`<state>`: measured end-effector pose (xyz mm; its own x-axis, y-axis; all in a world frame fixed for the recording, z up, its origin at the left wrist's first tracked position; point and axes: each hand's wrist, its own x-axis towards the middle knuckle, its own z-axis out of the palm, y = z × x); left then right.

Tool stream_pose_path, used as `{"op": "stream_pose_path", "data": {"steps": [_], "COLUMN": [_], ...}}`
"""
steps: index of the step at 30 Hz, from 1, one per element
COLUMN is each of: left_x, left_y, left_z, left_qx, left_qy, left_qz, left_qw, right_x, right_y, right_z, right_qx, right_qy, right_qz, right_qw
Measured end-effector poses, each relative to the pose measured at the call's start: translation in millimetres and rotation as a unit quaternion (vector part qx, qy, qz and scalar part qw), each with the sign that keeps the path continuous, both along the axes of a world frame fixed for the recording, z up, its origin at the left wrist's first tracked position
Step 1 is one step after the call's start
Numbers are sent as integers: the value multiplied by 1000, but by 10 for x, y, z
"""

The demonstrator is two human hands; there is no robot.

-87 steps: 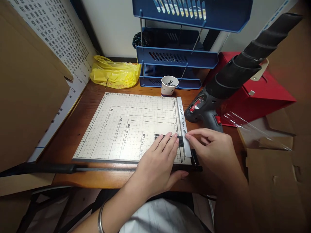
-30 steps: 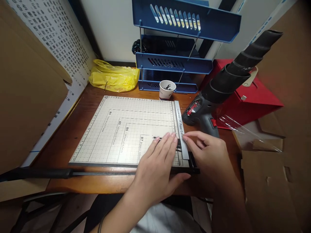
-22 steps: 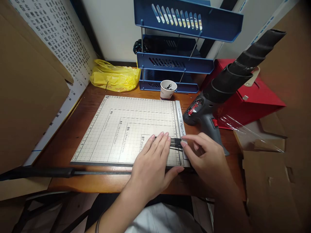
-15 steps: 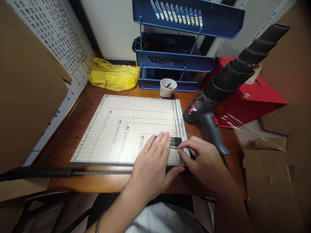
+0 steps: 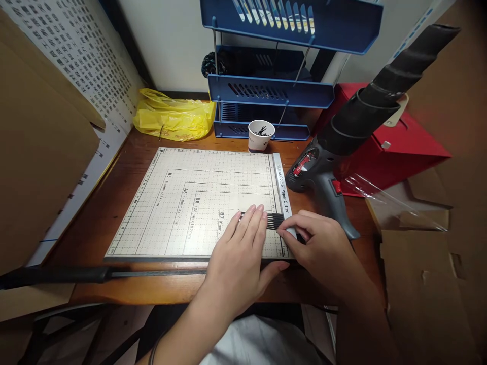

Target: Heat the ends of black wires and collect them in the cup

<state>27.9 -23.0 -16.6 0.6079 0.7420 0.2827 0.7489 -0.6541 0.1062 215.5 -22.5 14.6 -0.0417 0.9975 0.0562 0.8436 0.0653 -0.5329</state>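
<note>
Left hand point(image 5: 239, 256) flat, fingers spread, pressing bundle of thin black strips point(image 5: 274, 221) onto paper cutter point(image 5: 182, 203) near its right ruler edge. Right hand point(image 5: 323, 248) beside cutter's right edge, grip pinched on strip ends. Heat gun point(image 5: 323, 175) just right of cutter on surface point(image 5: 114, 203).

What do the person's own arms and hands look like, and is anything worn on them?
Both arms are bare, with no sleeves or gloves showing. The left hand has a thin metal bangle on its wrist. The right hand shows no ring or watch. The fingernails are short and unpainted.
</note>
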Motion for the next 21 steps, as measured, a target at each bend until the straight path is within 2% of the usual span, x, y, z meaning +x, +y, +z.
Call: {"op": "stream_pose_path", "data": {"steps": [5,9,16,21], "left_x": [-11,-23,-6,-2], "left_y": [-10,-19,-15,-25], "left_z": [-9,-6,-7,-3], "left_qx": [-1,-18,-33,-28], "left_qy": [0,1,-4,-4], "left_qz": [2,-1,3,7], "left_qw": [1000,1000,999,1000], "right_x": [-32,-43,-177,-238], "right_y": [15,19,6,9], "right_z": [39,43,-35,-120], "right_qx": [3,-3,81,159], "right_qy": [32,71,46,12], "right_qz": [11,-8,-100,-104], "right_qw": [999,997,991,982]}}
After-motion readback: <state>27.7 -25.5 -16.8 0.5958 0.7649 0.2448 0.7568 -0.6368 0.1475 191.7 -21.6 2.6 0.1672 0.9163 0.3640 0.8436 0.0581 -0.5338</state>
